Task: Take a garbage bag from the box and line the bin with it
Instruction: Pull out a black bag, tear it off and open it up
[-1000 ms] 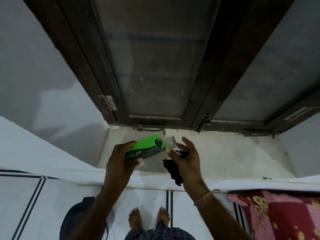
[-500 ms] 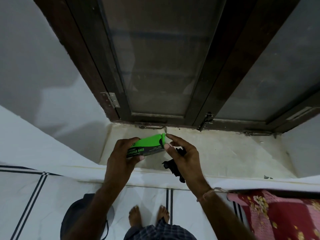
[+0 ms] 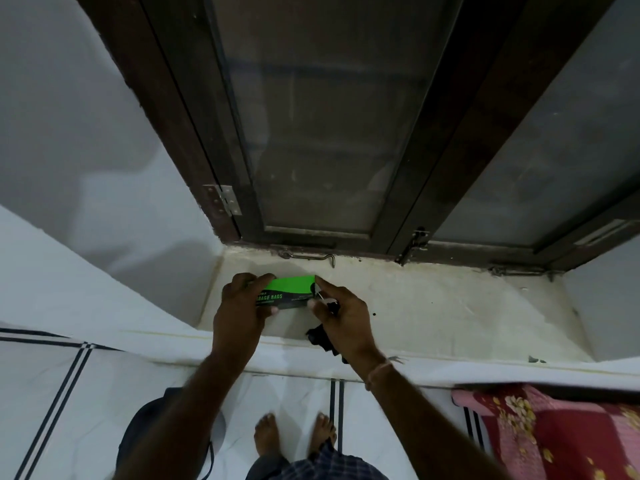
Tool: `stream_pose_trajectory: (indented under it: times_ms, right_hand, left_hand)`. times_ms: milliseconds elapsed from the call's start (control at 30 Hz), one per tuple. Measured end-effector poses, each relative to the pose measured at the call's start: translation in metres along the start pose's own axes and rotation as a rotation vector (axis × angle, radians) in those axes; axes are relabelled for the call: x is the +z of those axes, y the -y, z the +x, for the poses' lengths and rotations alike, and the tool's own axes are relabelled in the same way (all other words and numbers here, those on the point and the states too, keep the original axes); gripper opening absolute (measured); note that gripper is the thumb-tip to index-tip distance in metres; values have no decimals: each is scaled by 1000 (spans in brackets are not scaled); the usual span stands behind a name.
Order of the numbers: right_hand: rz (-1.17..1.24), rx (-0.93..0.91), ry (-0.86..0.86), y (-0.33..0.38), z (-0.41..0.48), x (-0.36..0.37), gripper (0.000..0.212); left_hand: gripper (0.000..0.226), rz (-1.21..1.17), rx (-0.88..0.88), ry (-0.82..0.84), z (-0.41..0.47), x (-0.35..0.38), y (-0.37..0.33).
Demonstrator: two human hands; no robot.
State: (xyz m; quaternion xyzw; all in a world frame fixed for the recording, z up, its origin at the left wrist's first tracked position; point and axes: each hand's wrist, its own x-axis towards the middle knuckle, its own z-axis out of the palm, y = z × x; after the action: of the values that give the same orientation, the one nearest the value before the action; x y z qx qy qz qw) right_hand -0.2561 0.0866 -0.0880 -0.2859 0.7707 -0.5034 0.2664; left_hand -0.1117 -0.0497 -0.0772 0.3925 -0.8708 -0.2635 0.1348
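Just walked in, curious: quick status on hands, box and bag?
Left hand grips green cardboard garbage-bag box. Right hand at box end, crumpled black plastic bag in palm. Nothing in the way.

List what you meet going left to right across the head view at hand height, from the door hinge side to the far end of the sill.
Left hand → green garbage bag box → right hand, with a black garbage bag bunched under it → bare pale sill.

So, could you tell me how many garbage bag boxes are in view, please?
1. The green garbage bag box is held over the windowsill, between the left hand and the right hand. No other shows.
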Motion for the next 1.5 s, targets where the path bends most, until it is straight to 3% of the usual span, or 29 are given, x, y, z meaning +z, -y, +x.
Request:
stream_pose_trajectory:
  times_ms: [100,233,300,367,433,500,567,667,800,1033,1100,1167,1233,1300,1400,1500]
  right_hand:
    - [-83,50,19,-7,12,5,46]
    - [-7,128,-24,-7,0,-5,40]
    - [116,151,-79,2,-16,-8,33]
    - [256,166,-66,17,-36,-4,35]
    - [355,155,21,29,-55,4,43]
    - [485,222,155,42,-68,15,55]
    - [528,305,269,56,-78,27,64]
    - [477,326,323,66,-94,50,69]
    - [414,281,315,73,-127,92,39]
    - [303,241,330,82,-214,207,20]
    - [293,235,310,88,-247,245,16]
    - [308,244,280,99,-277,279,15]
    - [331,250,285,114,-302,306,16]
    - [318,254,366,128,-325,322,20]
    - [257,297,533,143,-363,338,19]
    - [288,308,531,150,-388,347,12]
  left_hand:
    - [66,69,-13,33,8,4,6]
    - [82,199,9,-14,0,1,4]
    - [72,160,13,-95,-16,1,-5]
    - [47,-74,35,-111,-42,0,-18]
    - [24,-441,-59,38,-67,-6,-37]
    - [26,-729,-211,213,-90,-14,-50]
    - [34,-813,-260,254,-107,-19,-45]
    - [26,-837,-246,207,-126,-28,-20]
    - [31,-1011,-388,106,-163,-60,29]
    - [34,-1451,-804,-123,-238,-126,143]
    - [48,-1491,-774,18,-269,-157,177]
    - [35,-1210,-610,157,-306,-186,209]
    - [20,-940,-532,148,-340,-208,244]
    - [20,-1017,-620,59,-365,-224,273]
    - [32,-1350,-779,-42,-390,-248,303]
    - [34,-1457,-814,-139,-407,-266,319]
